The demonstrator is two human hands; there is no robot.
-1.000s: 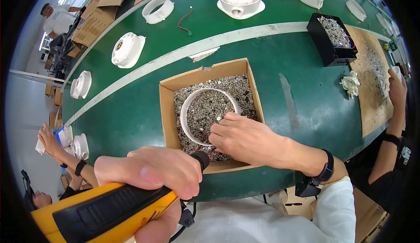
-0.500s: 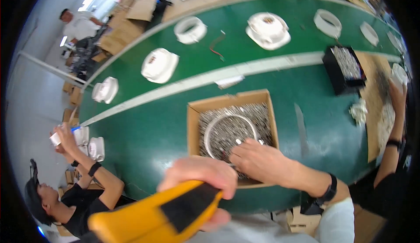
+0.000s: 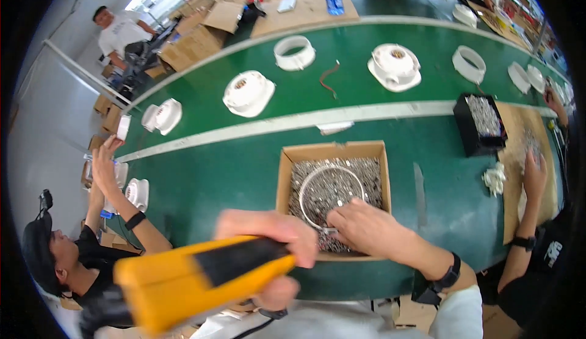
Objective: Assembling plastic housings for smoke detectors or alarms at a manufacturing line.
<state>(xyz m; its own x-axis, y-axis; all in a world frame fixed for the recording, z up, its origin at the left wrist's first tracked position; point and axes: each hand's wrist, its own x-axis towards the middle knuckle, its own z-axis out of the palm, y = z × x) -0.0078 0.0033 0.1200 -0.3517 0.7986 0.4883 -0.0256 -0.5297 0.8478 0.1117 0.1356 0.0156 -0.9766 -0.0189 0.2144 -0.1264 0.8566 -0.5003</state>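
Note:
My left hand (image 3: 268, 232) is wrapped round a handheld tool with a yellow body and black panels (image 3: 204, 278), close to the camera and partly blurred. The tool's working tip cannot be made out. A thin white ring (image 3: 303, 203) rests on the small metal pieces (image 3: 372, 171) in an open cardboard box (image 3: 284, 174). My right hand (image 3: 360, 223) reaches into the box from the right, fingers closed at the ring's lower right edge. Its fingertips are partly hidden, so any small piece between them cannot be told.
White round housings (image 3: 248, 93) and wider white rings (image 3: 294, 54) stand along the green table's (image 3: 201, 183) far strip. A black bin (image 3: 473, 134) of metal pieces and crumpled white material (image 3: 494, 178) lie right. Co-workers' arms reach in at left (image 3: 146, 232) and right (image 3: 534, 180).
The view has shifted, so the table and box appear lower and further right. Both hands keep their holds. The left co-worker's hands have risen; the right co-worker's hand has come down to the cardboard.

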